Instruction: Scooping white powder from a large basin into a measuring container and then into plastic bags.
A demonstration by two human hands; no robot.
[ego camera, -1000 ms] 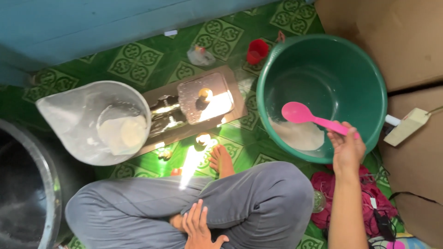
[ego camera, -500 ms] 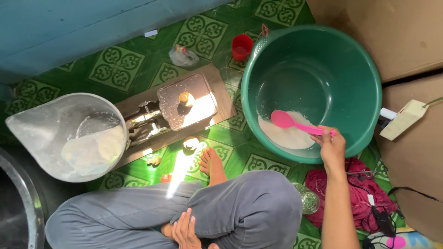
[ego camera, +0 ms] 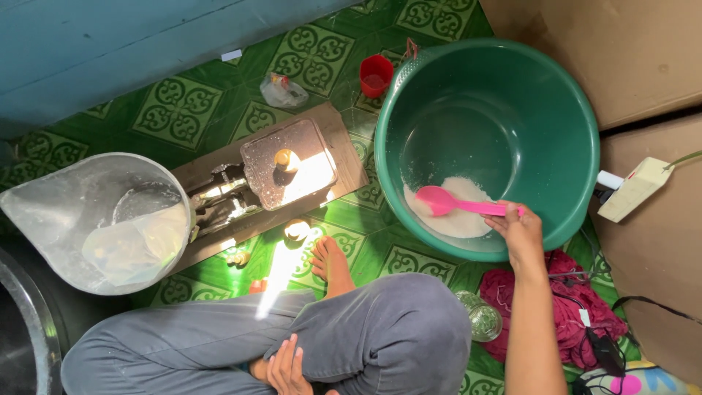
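Observation:
My right hand (ego camera: pixel 521 232) grips the handle of a pink plastic spoon (ego camera: pixel 453 202) at the near rim of a big green basin (ego camera: pixel 578 139). The spoon's bowl lies over a patch of white powder (ego camera: pixel 457 212) on the basin's bottom. My left hand (ego camera: pixel 284 367) rests with loose fingers on my crossed legs in grey trousers (ego camera: pixel 351 336), holding nothing. My bare foot (ego camera: pixel 330 265) points toward a wooden board.
A wooden board with a metal press (ego camera: pixel 281 172) lies on the green patterned floor. A container lined with a clear plastic bag (ego camera: pixel 110 219) stands at left, a red cup (ego camera: pixel 376 74) beside the basin, a glass jar (ego camera: pixel 479 320) and pink cloth (ego camera: pixel 570 307) near my right arm, cardboard boxes (ego camera: pixel 643 51) right.
My right hand has lowered the pink spoon from above the basin's rim down into the white powder. The view has shifted so the basin sits more central. My left hand has stayed on my legs.

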